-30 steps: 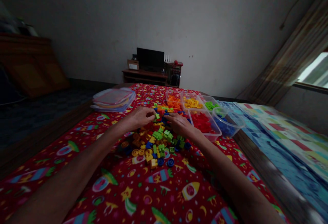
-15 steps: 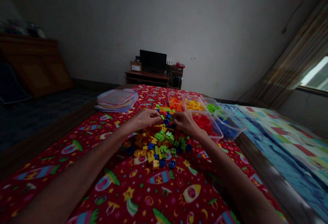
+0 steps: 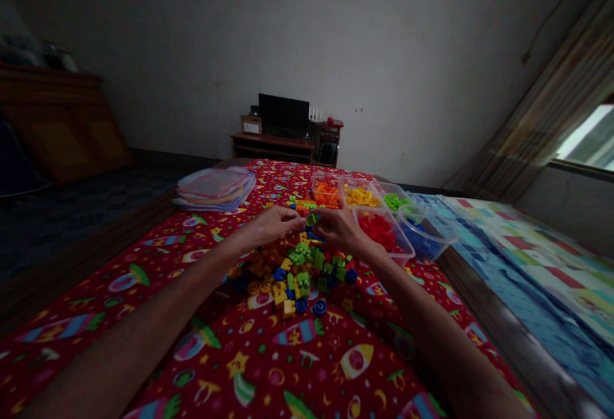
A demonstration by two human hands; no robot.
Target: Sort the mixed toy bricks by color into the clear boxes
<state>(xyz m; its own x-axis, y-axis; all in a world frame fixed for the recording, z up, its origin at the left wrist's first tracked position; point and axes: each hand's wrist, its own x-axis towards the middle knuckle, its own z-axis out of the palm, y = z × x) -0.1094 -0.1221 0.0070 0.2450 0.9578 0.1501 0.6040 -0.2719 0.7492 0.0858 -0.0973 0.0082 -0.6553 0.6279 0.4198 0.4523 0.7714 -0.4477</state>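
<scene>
My left hand (image 3: 272, 226) is closed in a pinch above the far part of a heap of toy building blocks (image 3: 300, 252). A green building block (image 3: 312, 219) sits between the two hands, its left edge at my left fingertips. From the other side my right hand (image 3: 339, 228) pinches the same block, with its fingers curled. Whether it is one piece or two pressed together is too small to tell. Yellow, green, blue and orange blocks lie loose under the hands, and blue wheels (image 3: 320, 307) rest at the near edge.
Clear tubs of sorted pieces stand to the right: orange (image 3: 327, 194), yellow (image 3: 361, 196), green (image 3: 396, 201), red (image 3: 378, 232) and blue (image 3: 425, 240). Stacked plastic lids (image 3: 215, 189) lie at the left. A red patterned cloth (image 3: 307, 368) covers the table; a bed (image 3: 518, 265) adjoins it.
My hands have come closer together. Green pieces that showed apart at each hand's fingertips now appear as one green block between them. The view has shifted slightly.
</scene>
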